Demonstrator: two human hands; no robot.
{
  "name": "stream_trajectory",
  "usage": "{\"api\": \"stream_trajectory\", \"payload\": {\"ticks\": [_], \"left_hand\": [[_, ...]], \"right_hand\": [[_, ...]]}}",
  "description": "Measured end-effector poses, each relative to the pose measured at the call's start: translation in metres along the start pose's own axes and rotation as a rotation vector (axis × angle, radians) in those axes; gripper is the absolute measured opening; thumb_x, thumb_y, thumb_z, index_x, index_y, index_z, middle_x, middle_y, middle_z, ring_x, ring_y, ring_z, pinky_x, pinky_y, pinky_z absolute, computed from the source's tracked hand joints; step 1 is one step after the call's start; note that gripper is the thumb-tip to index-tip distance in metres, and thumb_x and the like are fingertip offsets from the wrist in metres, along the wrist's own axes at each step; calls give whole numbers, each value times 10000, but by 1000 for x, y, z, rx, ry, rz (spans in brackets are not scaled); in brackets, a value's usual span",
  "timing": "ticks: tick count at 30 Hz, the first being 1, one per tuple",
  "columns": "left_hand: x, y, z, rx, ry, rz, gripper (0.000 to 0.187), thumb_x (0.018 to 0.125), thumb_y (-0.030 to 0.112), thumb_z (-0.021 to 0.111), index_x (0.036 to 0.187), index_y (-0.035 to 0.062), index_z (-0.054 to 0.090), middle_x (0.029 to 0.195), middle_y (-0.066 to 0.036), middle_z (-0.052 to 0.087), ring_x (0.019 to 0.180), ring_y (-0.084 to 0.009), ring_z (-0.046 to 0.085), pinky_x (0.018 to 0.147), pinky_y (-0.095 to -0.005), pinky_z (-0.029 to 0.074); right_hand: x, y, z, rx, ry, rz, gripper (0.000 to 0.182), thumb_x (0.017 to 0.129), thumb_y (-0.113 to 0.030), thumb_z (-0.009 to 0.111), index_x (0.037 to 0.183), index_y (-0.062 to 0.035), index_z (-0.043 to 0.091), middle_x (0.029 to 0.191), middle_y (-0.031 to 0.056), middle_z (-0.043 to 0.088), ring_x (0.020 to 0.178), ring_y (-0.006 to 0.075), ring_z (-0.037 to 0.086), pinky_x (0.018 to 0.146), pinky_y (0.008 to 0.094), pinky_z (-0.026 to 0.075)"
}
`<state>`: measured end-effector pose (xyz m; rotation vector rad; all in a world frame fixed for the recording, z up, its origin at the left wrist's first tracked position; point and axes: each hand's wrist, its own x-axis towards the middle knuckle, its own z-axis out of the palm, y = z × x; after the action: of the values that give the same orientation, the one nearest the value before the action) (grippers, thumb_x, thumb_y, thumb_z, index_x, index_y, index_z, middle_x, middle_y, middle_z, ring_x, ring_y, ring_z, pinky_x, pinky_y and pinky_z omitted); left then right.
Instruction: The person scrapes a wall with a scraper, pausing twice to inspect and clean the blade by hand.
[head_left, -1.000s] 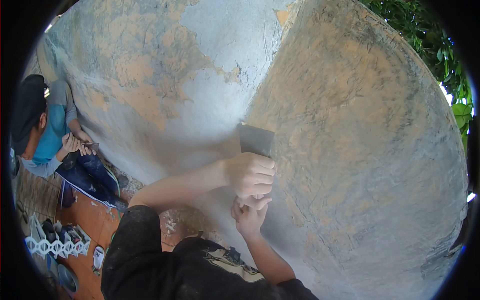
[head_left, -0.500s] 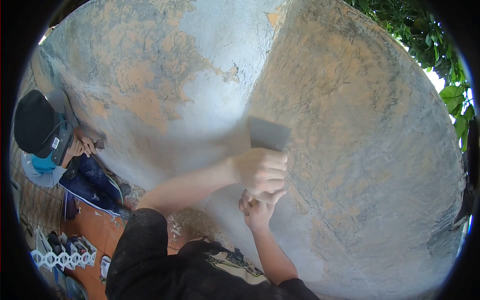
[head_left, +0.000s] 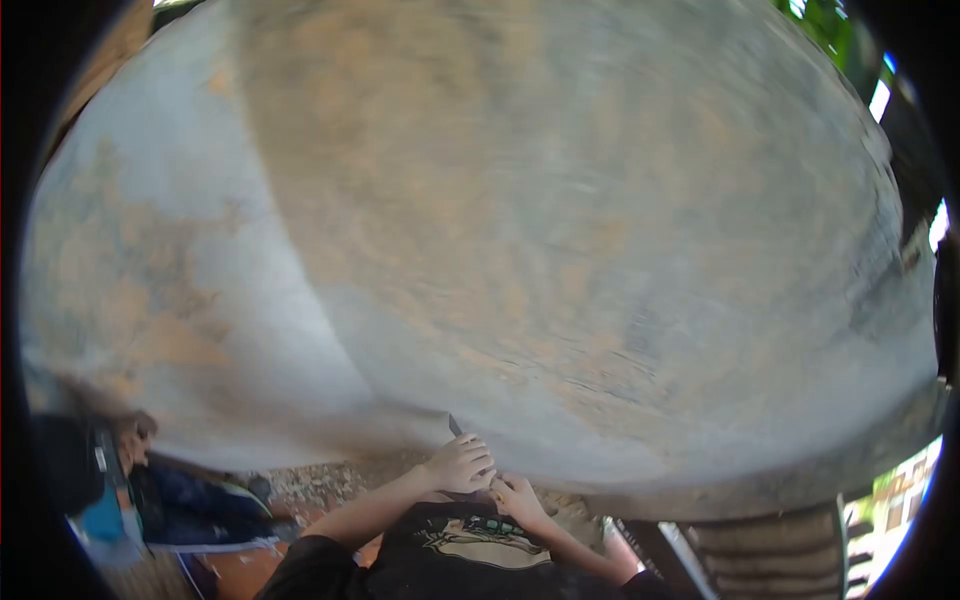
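Observation:
My left hand (head_left: 460, 464) is closed around a scraper, held low in front of my chest. Its dark blade (head_left: 455, 426) points up, seen nearly edge-on, close to the lower part of the wall. My right hand (head_left: 515, 499) is curled just below the left, around the lower end of the scraper's handle, which the fingers mostly hide. A big wall (head_left: 480, 250) fills the view, its surface patchy with grey, tan and pale areas; motion blurs it.
At the lower left another person in a dark cap crouches, a hand (head_left: 138, 440) near the wall. Loose flakes (head_left: 320, 480) lie on the floor at the wall's foot. Slatted brown boards (head_left: 770, 560) show at the lower right, green leaves (head_left: 830, 30) at the upper right.
My view has swung to the right, so the wall's corner line now sits farther left. Both hands have come down with the scraper, from mid-wall to near my chest.

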<state>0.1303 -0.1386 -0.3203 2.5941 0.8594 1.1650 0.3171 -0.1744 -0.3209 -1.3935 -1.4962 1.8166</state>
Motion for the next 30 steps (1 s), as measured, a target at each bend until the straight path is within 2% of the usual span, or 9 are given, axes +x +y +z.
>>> {"api": "stream_trajectory", "payload": {"ticks": [5,6,9,11,17,19,24,26,30], "left_hand": [[20,6,49,-98,-268,4,180,753,188,674,839,63,578,855,-70,611,846,-241,585,818,-374,407],[27,10,60,-160,-350,-11,208,747,155,665,908,52,585,928,-91,608,905,-259,578,847,-381,404],[53,18,105,-244,-472,90,227,739,118,651,943,43,586,939,-99,604,918,-279,572,883,-401,403],[69,30,127,-281,-629,160,277,728,73,634,1002,42,604,1009,-109,625,998,-279,574,933,-409,399],[117,68,166,-263,-476,294,299,709,-6,589,981,77,679,1070,-77,670,1064,-241,597,969,-386,399],[147,98,181,-325,-438,364,320,702,-34,591,990,73,679,1085,-83,665,1061,-257,598,963,-395,406],[193,224,196,-600,-278,423,356,704,-77,636,1032,58,660,1132,-123,634,1059,-285,597,939,-414,443],[191,278,198,-870,-179,287,387,687,-128,656,1036,37,652,1128,-166,625,1035,-308,607,874,-397,500],[176,354,199,-1044,-140,387,368,636,-159,682,961,10,656,1146,-196,617,1042,-303,613,859,-368,514]], "right_hand": [[-25,39,-42,-85,194,-29,276,883,-261,541,895,11,591,648,59,548,589,120,524,563,289,441],[-35,42,-52,-94,240,9,341,866,-330,510,880,-4,612,693,107,602,658,216,578,644,345,457],[-71,61,-69,-123,576,-52,364,904,-327,485,960,3,630,777,168,644,699,259,622,672,371,479],[-106,69,-76,-168,716,70,381,915,-339,471,978,0,634,784,187,644,702,306,627,679,393,479],[-204,65,-67,-64,1137,160,282,896,-267,530,973,-42,681,701,181,618,618,262,596,630,349,471],[-244,57,-72,8,1278,140,283,885,-273,536,971,-40,672,738,194,634,698,341,629,673,397,493],[-333,56,-51,66,1636,-93,214,870,-152,605,1026,-16,659,874,142,671,769,240,649,733,322,499],[-366,64,-35,39,1749,-259,199,868,-115,630,1045,-27,656,903,115,659,799,185,627,740,296,483],[-407,87,7,197,1884,-257,181,876,-132,637,1022,-29,662,855,68,637,778,142,590,744,274,464]]}}
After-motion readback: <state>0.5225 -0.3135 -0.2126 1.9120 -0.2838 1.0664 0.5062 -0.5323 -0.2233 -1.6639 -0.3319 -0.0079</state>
